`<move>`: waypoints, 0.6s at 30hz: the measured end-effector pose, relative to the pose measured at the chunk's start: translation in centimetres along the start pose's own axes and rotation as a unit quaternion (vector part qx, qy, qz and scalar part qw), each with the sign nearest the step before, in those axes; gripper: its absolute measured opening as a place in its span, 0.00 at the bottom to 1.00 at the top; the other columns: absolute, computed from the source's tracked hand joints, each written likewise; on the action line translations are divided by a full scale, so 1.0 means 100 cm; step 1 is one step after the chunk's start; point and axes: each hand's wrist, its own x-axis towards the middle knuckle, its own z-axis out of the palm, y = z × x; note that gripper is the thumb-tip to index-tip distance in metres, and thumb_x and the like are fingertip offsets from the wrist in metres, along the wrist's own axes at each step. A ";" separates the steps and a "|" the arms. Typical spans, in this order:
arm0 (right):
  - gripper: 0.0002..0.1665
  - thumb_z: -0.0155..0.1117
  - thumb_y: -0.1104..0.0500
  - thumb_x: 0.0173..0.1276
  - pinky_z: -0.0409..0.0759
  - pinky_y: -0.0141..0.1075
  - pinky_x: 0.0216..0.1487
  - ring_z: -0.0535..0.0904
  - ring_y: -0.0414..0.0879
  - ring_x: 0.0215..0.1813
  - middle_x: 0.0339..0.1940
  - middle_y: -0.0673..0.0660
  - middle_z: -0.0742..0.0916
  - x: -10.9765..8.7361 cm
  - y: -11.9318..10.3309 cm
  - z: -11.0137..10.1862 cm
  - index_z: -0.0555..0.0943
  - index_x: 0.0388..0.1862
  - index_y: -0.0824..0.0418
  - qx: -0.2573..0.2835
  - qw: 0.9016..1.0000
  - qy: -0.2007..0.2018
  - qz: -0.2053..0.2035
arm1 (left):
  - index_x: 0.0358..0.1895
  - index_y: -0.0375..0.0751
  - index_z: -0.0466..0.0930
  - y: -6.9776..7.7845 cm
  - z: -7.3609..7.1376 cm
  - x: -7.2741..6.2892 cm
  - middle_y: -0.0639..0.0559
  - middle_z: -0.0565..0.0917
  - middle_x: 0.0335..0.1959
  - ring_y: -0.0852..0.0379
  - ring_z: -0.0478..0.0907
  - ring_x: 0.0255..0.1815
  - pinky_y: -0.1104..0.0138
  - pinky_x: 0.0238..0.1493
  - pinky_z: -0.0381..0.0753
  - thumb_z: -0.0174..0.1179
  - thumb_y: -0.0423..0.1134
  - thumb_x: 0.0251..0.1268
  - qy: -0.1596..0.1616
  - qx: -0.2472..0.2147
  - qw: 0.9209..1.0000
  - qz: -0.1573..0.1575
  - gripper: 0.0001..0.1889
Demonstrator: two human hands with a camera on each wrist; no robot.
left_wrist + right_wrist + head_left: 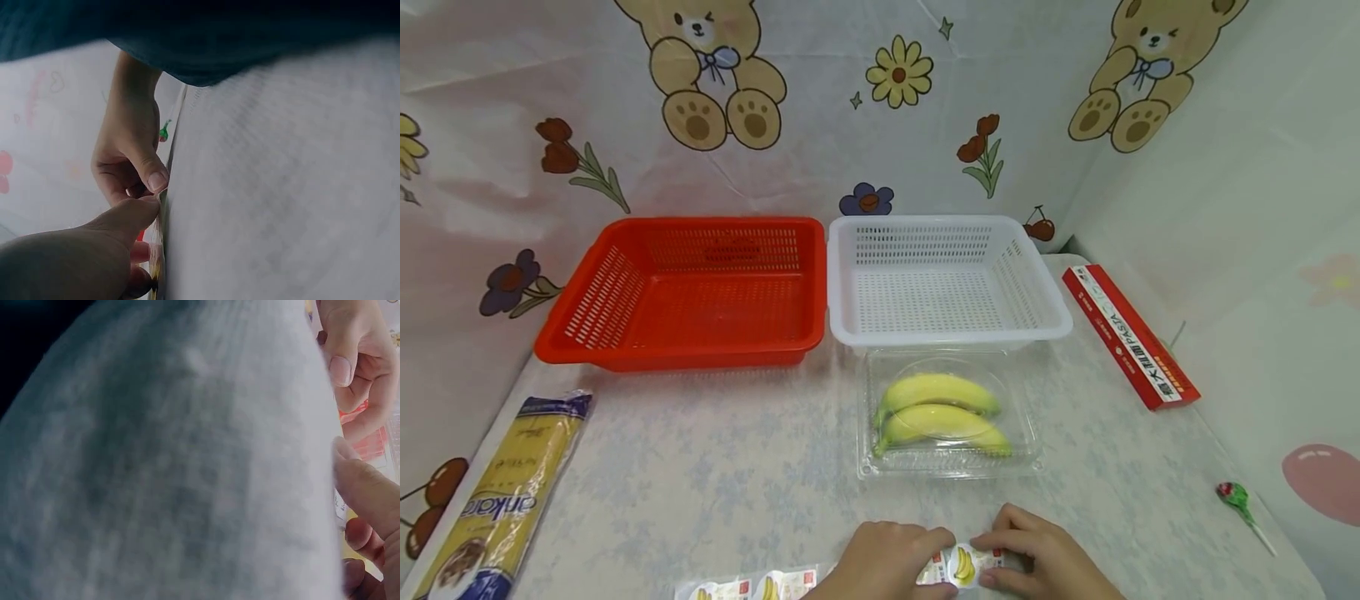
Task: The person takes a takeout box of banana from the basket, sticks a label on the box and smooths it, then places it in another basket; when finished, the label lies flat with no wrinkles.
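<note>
A strip of round banana stickers (963, 566) on white backing lies near the table's front edge, partly under my hands. With thumb and fingers my left hand (887, 564) pinches the strip just left of one banana label. On the other side of that label, my right hand (1047, 557) pinches the strip between thumb and fingers. The left wrist view shows the left thumb (128, 215) close to the right thumb (150, 169) at the table edge. Beyond the hands, two yellow bananas (940, 423) lie inside a clear lidded plastic box (951, 465).
A red basket (715, 360) and a white basket (951, 337) stand side by side at the back. On the left lies a yellow pasta packet (512, 483). A red pasta box (1131, 337) and a green-wrapped lollipop (1234, 497) lie on the right.
</note>
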 end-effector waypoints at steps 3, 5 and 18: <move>0.12 0.72 0.46 0.62 0.73 0.24 0.28 0.69 0.27 0.32 0.35 0.38 0.76 0.000 -0.002 0.000 0.86 0.45 0.44 0.002 1.000 -0.002 0.030 | 0.50 0.60 0.81 -0.001 0.001 0.000 0.71 0.83 0.27 0.77 0.71 0.23 0.80 0.20 0.61 0.66 0.60 0.59 0.008 0.008 1.000 -0.001 0.18; 0.13 0.72 0.45 0.61 0.74 0.24 0.28 0.69 0.27 0.33 0.37 0.39 0.76 0.001 -0.004 0.000 0.86 0.45 0.43 -0.001 0.999 -0.006 0.045 | 0.50 0.59 0.81 -0.001 0.002 0.000 0.70 0.84 0.27 0.77 0.73 0.23 0.80 0.20 0.62 0.67 0.58 0.59 0.013 0.011 1.000 0.000 0.18; 0.08 0.68 0.46 0.65 0.73 0.24 0.29 0.70 0.25 0.33 0.37 0.36 0.78 0.007 -0.004 0.000 0.84 0.42 0.40 -0.025 0.999 -0.012 0.028 | 0.49 0.59 0.82 -0.001 0.001 0.001 0.70 0.81 0.23 0.78 0.69 0.21 0.80 0.19 0.60 0.65 0.60 0.61 0.004 -0.024 1.000 -0.013 0.17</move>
